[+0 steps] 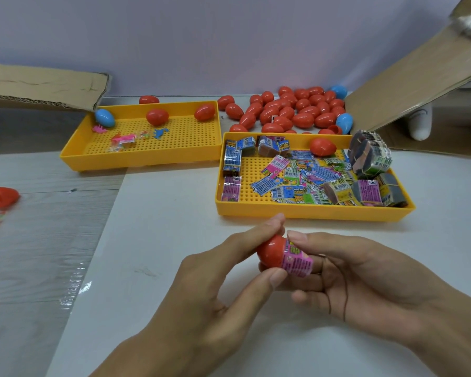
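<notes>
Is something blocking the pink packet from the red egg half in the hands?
Nothing visible. The pink packet already meets the red egg half at its open mouth; the left hand grips the half, the right hand pinches the packet.

Red egg [270, 251] on its side, pink label [297, 259] wrapped around its end

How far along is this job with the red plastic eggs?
Possibly done: closed red plastic eggs piled at the back. In hand: the left hand grips a red plastic egg half, the right hand pinches a pink wrapped packet in it. Left: many loose packets in the yellow perforated tray.
</notes>
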A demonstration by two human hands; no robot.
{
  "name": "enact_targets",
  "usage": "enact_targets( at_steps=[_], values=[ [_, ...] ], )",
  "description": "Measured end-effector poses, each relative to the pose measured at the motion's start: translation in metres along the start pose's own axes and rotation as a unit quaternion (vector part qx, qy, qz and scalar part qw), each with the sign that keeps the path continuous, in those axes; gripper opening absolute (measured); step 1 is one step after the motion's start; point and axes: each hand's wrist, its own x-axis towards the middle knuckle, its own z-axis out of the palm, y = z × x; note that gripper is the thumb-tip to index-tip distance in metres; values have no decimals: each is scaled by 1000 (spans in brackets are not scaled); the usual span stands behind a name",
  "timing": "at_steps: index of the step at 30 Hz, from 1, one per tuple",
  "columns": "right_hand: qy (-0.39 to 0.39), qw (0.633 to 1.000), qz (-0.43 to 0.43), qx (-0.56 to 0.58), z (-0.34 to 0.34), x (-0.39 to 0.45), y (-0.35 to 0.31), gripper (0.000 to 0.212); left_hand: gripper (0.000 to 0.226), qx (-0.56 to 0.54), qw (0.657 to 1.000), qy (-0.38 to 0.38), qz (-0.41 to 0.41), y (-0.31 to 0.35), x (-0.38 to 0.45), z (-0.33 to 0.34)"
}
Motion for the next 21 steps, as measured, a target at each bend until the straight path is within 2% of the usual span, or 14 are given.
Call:
enact_targets(
  at_steps=[3,5,7,9,10,13,16,21],
  values=[
    [21,995,-66,-69,3,0,1,35,43,-16,999,38,-3,0,-3,3],
    [62,985,-127,-102,3,0,0,34,42,-3,998,63,2,0,-5,2],
    [106,972,-175,-117,2,0,1,47,45,-18,997,77,-17,-8,1,2],
    [114,960,-205,-154,4,-1,2,52,70,-69,992,63,-89,-13,8,0],
    [102,957,-213,-171,5,-2,4,48,81,-83,988,46,-125,-15,7,1],
    [81,953,-221,-192,8,-2,8,36,49,-7,998,42,-47,-11,0,4],
    [78,961,-203,-172,4,-1,8,26,44,-6,998,66,-1,-10,-2,5],
    [54,981,-151,-107,6,0,4,35,42,-33,995,91,36,-9,-2,7]
  ],
)
